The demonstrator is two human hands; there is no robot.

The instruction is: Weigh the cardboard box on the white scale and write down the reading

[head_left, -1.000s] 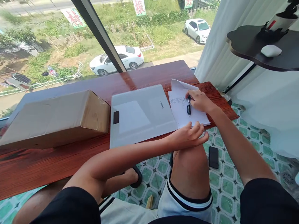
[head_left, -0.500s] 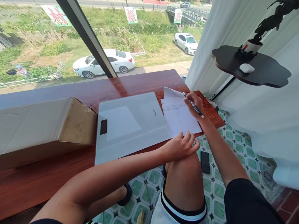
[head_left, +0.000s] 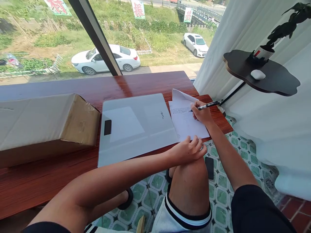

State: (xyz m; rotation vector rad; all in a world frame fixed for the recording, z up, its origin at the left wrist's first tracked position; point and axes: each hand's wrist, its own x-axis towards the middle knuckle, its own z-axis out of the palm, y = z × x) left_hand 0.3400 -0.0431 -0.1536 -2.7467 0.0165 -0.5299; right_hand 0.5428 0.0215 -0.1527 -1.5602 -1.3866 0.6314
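Note:
My right hand (head_left: 202, 111) is closed around a black and silver pen (head_left: 209, 105). The pen slants with its lower end at the paper and its back end out to the right. Under that hand lies a white sheet of paper (head_left: 188, 126) with rows of small handwriting near its upper part. Its top leaf is curled up at the far edge. My left hand (head_left: 190, 150) rests at the paper's near edge, just above my knee, with fingers loosely bent and apart, holding nothing. A closed silver-grey laptop-like panel (head_left: 136, 126) lies to the left of the paper.
A cardboard box (head_left: 48, 123) sits on the left of the reddish wooden table (head_left: 145, 82). At right stands a small dark side table (head_left: 274, 82) with a potted plant (head_left: 263, 53) and a white mouse (head_left: 258, 74). A black phone (head_left: 209, 168) lies on the tiled floor.
The pen has swung round in my right hand: its back end now points right and its lower end meets the paper's writing. My left hand stays in place. The view has shifted slightly.

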